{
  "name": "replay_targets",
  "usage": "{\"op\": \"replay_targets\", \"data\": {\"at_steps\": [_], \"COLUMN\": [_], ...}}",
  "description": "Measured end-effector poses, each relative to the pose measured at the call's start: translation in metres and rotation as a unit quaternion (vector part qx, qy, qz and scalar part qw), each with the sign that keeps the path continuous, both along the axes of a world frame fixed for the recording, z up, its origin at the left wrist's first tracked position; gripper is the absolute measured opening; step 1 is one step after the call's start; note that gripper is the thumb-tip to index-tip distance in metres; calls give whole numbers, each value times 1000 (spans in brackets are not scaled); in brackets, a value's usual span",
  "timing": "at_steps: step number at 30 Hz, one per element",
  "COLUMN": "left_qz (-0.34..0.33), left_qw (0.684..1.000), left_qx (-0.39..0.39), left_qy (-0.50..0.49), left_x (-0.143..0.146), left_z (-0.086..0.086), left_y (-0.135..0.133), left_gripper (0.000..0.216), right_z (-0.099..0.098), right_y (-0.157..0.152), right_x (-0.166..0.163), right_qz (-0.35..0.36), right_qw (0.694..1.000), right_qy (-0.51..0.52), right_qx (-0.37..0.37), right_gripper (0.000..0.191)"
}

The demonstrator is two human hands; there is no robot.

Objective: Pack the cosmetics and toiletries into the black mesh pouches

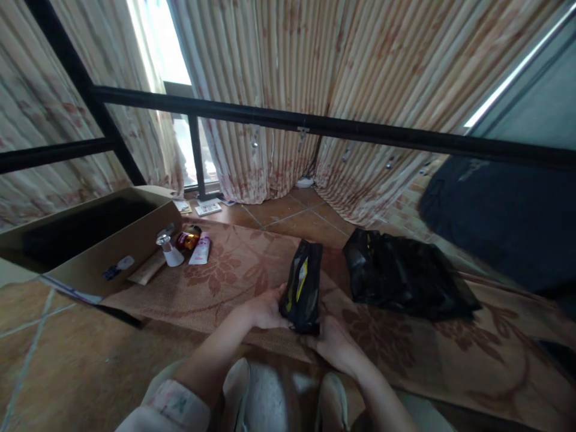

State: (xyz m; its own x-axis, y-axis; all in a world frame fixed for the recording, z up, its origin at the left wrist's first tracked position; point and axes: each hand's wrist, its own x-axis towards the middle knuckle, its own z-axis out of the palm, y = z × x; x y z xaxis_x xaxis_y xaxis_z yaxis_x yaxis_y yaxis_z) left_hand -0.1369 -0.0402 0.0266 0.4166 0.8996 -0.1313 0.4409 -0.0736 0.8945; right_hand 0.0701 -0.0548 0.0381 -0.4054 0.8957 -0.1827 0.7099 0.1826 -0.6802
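A small black pouch [310,294] with a yellow stripe or object showing along its top stands in front of me on the patterned cloth. My left hand [269,308] is closed on its left side, the thumb and fingers partly hidden by it. At the lower right corner, my right hand [330,342] grips the near end, its fingertips tucked under the edge. To the right lies a larger crumpled black plastic bag [405,276], apart from both hands.
An open cardboard box [148,240] stands at the left. Beside it are a clear-and-white bottle [171,252], a shiny red-and-gold item [189,239] and a pink-and-white tube [200,248]. A black metal rail [270,117] crosses before the curtains [288,60].
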Motion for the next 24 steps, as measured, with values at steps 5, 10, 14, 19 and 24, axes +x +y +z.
{"op": "replay_targets", "data": {"at_steps": [5,10,14,19,24], "left_qz": [12,82,94,98,94], "left_qw": [996,989,988,986,986], "left_qx": [84,106,103,90,84], "left_qy": [23,64,73,105,107], "left_x": [12,29,35,32,32], "left_z": [-1,-3,-3,-4,-4], "left_y": [6,14,18,18,19], "left_gripper": [63,50,44,35,29], "right_z": [2,8,16,11,-2], "right_y": [8,15,14,4,0], "right_x": [-6,-2,8,9,-6], "right_qz": [-68,-138,-139,-61,-91], "right_qw": [995,979,980,998,986], "right_qy": [-57,-146,-143,15,132], "right_qx": [35,38,19,-2,-49], "right_gripper": [46,35,30,24,24]}}
